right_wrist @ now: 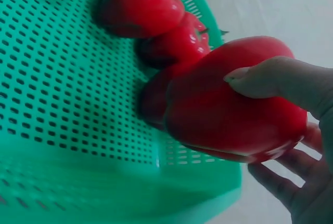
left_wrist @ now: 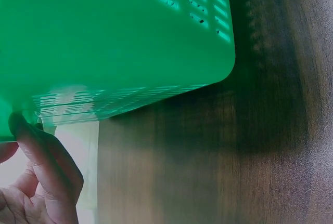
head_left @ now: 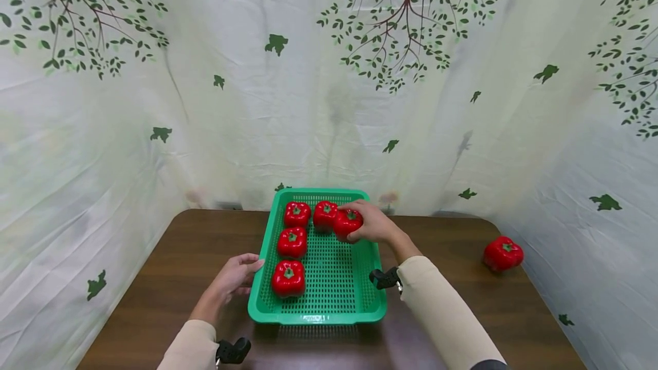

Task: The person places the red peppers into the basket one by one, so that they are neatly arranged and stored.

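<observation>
A green plastic basket (head_left: 329, 316) with a perforated floor sits on the table. My left hand (head_left: 239, 274) holds its left rim; the left wrist view has the curled fingers (left_wrist: 49, 156) at the basket's edge. With thumb and fingers around it, my right hand (head_left: 371, 222) grips a red bell pepper (right_wrist: 234, 104) over the basket's far right part. Beside that one stands another red bell pepper (head_left: 325, 214), by the far wall. Down the left side, three more form a column: the far pepper (head_left: 297, 214), the middle pepper (head_left: 292, 243) and the near pepper (head_left: 288, 279).
One more red bell pepper (head_left: 503, 254) lies near the right edge of the brown wooden table (head_left: 442, 301). Behind and at both sides hangs a pale curtain (head_left: 329, 119) printed with branches and leaves, close to the table's far edge.
</observation>
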`<move>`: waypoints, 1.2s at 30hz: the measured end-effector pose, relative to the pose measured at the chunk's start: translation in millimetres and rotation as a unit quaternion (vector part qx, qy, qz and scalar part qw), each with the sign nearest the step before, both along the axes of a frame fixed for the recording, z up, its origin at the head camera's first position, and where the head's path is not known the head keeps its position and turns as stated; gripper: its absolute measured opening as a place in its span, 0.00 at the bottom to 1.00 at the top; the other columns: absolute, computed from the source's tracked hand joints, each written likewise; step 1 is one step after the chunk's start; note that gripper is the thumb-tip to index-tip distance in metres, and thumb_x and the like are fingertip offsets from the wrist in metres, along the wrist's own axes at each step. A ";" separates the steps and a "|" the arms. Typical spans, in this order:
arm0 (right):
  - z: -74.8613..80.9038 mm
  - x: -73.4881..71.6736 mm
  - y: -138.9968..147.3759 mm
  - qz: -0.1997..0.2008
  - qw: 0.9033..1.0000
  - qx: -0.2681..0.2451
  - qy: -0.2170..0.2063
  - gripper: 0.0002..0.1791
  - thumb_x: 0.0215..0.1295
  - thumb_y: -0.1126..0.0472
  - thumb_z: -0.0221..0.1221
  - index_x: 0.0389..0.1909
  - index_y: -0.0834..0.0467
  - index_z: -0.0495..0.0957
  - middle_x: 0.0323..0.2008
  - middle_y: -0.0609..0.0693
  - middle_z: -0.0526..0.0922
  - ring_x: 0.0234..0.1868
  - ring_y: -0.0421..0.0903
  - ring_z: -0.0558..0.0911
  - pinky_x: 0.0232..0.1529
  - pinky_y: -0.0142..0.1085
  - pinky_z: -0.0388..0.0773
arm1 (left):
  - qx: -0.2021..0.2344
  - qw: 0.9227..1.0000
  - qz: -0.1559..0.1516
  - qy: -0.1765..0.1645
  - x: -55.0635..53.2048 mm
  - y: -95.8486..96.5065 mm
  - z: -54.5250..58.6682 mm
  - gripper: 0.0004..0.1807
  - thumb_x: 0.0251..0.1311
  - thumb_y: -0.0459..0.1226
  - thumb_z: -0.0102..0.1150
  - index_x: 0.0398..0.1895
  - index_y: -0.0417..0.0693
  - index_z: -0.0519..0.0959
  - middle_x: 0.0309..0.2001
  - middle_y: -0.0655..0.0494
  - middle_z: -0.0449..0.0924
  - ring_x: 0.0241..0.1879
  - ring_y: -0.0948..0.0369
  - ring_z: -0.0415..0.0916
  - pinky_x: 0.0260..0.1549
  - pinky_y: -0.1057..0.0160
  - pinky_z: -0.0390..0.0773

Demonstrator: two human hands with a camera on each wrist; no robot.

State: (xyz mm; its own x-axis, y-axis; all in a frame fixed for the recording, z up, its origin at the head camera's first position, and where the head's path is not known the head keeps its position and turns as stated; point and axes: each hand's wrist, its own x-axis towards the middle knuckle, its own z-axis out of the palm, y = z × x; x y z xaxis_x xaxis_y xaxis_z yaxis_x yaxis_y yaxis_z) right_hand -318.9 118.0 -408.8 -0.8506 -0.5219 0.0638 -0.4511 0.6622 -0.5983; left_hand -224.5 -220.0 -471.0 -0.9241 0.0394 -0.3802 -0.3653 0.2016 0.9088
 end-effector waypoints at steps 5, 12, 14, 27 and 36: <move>-4.4 -4.6 -10.7 -0.009 1.000 0.001 -0.014 0.35 0.50 0.66 0.69 0.62 0.51 0.73 0.60 0.54 0.70 0.56 0.52 0.70 0.44 0.42 0.79 | 0.010 1.000 -0.002 0.006 -0.4 0.2 0.0 0.22 0.69 0.42 0.53 0.57 0.34 0.68 0.37 0.50 0.82 0.33 0.56 0.82 0.33 0.58 0.82; -13.5 -6.4 -24.3 -0.001 0.999 0.003 -0.032 0.36 0.48 0.66 0.70 0.63 0.53 0.73 0.61 0.56 0.69 0.59 0.54 0.69 0.44 0.43 0.80 | 0.013 1.000 -0.007 0.008 0.7 0.7 1.4 0.22 0.70 0.41 0.52 0.57 0.33 0.68 0.36 0.51 0.82 0.33 0.57 0.82 0.32 0.58 0.82; -17.5 -6.8 -27.6 -0.002 0.999 0.009 -0.034 0.37 0.48 0.66 0.71 0.63 0.52 0.73 0.61 0.57 0.69 0.59 0.54 0.69 0.44 0.43 0.80 | 0.014 1.000 -0.004 0.006 0.8 0.9 1.0 0.21 0.70 0.41 0.52 0.57 0.33 0.68 0.36 0.51 0.82 0.32 0.57 0.82 0.32 0.58 0.82; -40.3 -9.7 -42.7 -0.019 0.998 0.005 -0.062 0.37 0.48 0.68 0.71 0.63 0.55 0.71 0.60 0.56 0.72 0.60 0.55 0.69 0.45 0.45 0.80 | 0.008 1.000 -0.001 0.007 2.9 1.7 1.2 0.21 0.70 0.41 0.51 0.57 0.33 0.68 0.35 0.51 0.82 0.32 0.57 0.81 0.32 0.59 0.81; -50.5 -11.7 -48.4 -0.024 0.997 0.006 -0.077 0.39 0.47 0.69 0.71 0.63 0.56 0.70 0.59 0.57 0.73 0.58 0.55 0.70 0.44 0.46 0.80 | 0.010 1.000 0.002 0.008 3.2 0.7 1.0 0.21 0.70 0.41 0.51 0.57 0.33 0.68 0.35 0.51 0.82 0.32 0.56 0.81 0.31 0.59 0.81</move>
State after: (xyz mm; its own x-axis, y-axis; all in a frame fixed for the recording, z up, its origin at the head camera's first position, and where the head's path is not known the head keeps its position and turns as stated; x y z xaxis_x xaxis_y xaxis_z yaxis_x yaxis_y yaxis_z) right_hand -330.6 69.6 -459.3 -0.8743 -0.4794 -0.0753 -0.3218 0.6888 -0.6496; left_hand -221.2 -219.3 -470.0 -0.9304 0.0431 -0.3641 -0.3511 0.1818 0.9185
